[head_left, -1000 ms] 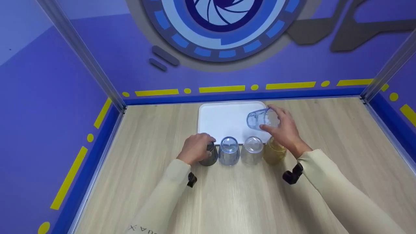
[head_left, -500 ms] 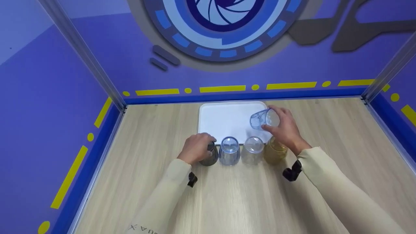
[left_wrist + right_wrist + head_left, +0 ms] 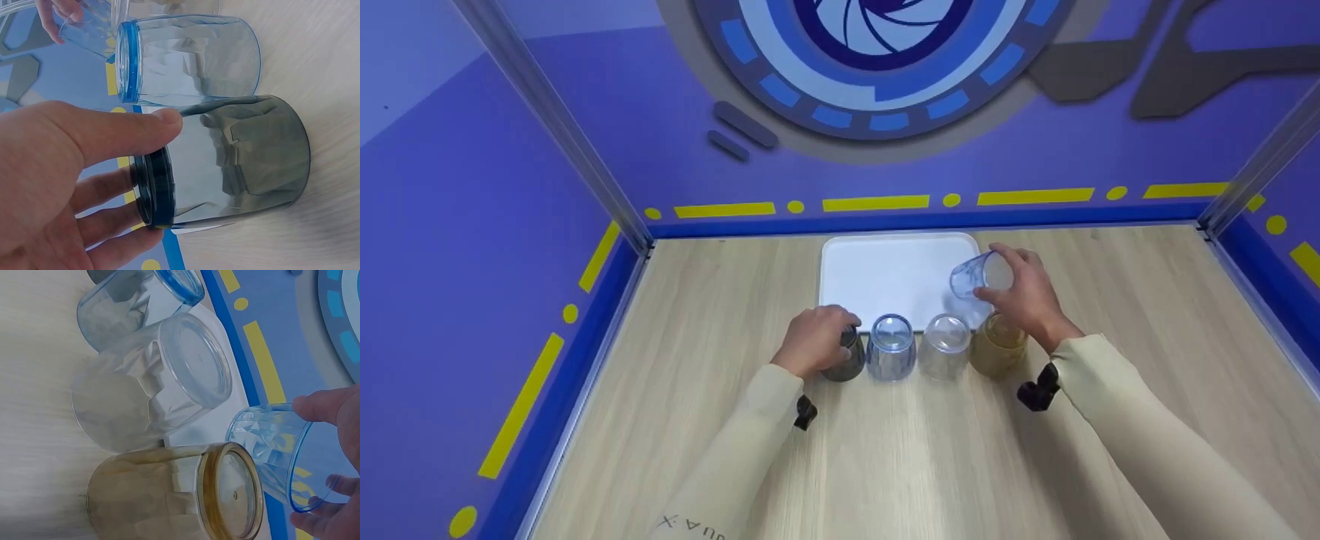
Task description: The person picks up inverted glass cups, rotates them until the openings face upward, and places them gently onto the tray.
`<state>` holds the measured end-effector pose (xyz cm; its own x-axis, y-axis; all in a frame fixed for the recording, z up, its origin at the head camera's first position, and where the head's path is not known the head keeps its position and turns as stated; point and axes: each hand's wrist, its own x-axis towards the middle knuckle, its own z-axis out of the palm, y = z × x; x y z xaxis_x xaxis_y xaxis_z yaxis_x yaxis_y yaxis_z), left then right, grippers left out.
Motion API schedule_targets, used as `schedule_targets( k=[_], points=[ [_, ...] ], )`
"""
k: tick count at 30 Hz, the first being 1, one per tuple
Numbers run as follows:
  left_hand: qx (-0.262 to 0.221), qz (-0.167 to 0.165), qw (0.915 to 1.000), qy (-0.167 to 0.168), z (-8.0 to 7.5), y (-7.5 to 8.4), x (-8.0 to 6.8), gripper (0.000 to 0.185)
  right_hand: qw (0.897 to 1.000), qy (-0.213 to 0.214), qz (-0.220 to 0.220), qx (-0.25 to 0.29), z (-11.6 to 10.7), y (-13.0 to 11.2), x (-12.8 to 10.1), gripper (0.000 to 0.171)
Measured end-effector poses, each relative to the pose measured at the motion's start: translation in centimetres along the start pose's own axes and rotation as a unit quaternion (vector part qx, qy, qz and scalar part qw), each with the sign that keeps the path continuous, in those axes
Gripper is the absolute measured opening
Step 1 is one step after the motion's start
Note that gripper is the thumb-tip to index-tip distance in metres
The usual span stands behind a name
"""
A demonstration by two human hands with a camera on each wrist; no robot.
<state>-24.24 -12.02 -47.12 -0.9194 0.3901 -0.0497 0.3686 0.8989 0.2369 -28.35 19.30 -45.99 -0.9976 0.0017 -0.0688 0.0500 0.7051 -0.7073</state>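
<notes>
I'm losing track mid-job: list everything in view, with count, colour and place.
Table: one, pale wood-grain, foreground
Tray: one, white, on the table's far side
Dark glass: one, smoky grey, leftmost of the upside-down row
Blue glass: one, blue, second
Clear glass: one, colourless, third
Amber glass: one, amber, rightmost
Held glass: one, light blue, tilted above the tray's right side
Walls: three, purple-blue, back and both sides
Metal posts: two, silver, back corners
Wrist devices: two, black, one per wrist
Sleeves: two, cream, one per arm
Left hand: one, bare, gripping dark glass
Right hand: one, bare, gripping held glass
</notes>
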Motion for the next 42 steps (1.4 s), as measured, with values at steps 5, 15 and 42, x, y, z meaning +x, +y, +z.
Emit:
schedule_targets(
  k=[5, 15, 42],
  points=[
    [-0.002, -0.001, 1.0, -0.004, -0.1, 0.0, 0.0, 0.042, 1.0, -0.005, 0.009, -0.007, 0.1, 0.2, 0.2, 0.08],
    [-0.009, -0.005, 0.9999, -0.003, 0.0, 0.0, 0.1, 0.042, 1.0, -0.005, 0.0, -0.011, 0.3, 0.4, 0.5, 0.078],
    [-0.008, 0.0, 1.0, 0.003, 0.0, -0.1, -0.1, 0.042, 0.998, -0.026, 0.017, -0.058, 1.5, 0.9, 1.7, 0.078]
  ],
)
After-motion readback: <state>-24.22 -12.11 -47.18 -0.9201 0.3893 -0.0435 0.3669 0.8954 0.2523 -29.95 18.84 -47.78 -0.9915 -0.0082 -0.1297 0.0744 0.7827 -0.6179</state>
